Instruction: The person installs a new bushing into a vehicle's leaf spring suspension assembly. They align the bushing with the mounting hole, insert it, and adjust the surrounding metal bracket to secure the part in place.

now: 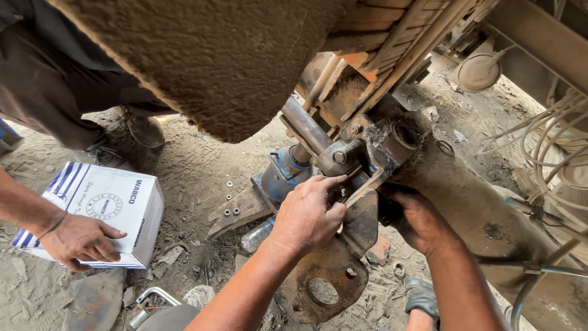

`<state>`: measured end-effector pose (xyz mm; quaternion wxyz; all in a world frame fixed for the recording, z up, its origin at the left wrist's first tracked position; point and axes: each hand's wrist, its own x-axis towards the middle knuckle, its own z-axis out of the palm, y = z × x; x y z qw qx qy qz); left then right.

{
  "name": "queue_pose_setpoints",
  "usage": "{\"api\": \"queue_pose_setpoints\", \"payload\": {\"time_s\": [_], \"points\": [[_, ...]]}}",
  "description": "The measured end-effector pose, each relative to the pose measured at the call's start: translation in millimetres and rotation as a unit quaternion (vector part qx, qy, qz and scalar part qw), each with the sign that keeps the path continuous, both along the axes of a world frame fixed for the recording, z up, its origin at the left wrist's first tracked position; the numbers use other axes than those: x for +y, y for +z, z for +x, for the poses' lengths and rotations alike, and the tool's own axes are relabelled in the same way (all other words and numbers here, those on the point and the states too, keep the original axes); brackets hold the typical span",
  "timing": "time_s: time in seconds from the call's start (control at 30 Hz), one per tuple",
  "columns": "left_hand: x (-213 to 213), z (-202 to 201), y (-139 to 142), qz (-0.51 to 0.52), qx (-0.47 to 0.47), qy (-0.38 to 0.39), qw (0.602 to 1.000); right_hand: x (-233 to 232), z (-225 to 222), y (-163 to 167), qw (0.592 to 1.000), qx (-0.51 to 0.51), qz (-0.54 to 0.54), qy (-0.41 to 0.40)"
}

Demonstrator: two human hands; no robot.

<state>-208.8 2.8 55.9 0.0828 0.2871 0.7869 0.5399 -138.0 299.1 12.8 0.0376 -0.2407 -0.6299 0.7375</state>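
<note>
My left hand (309, 214) grips the edge of a rusty metal bracket (361, 224) under a vehicle, with the index finger stretched toward its bolt. From the other side, my right hand (419, 220) closes around the dark, greasy part of the same bracket. The bracket hangs from a steel fitting (383, 147) on the dusty axle beam (484, 214). A rusty plate with a round hole (324, 288) hangs below my hands. A blue jack (282, 175) stands just left of the bracket, its screw up against the frame.
A co-worker's hand (79, 239) rests on a white cardboard box (116, 208) at the left, with that person's shoes (144, 129) behind it. Nuts lie on a wooden wedge (236, 211). A big dusty tyre (214, 55) hangs overhead, hoses (551, 141) hang at right, and there is dirt ground.
</note>
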Motion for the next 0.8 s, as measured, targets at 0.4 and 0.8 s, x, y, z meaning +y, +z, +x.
{"api": "queue_pose_setpoints", "payload": {"time_s": [0.4,0.8], "points": [[-0.6,-6.6,-2.9,0.015,-0.012,-0.029,0.999,-45.7,-1.3,24.8,0.996,-0.062,-0.045,-0.042],[-0.5,-8.9,-4.2,-0.010,0.022,-0.045,0.999,-37.5,3.0,3.1,0.999,-0.026,0.002,-0.046]]}}
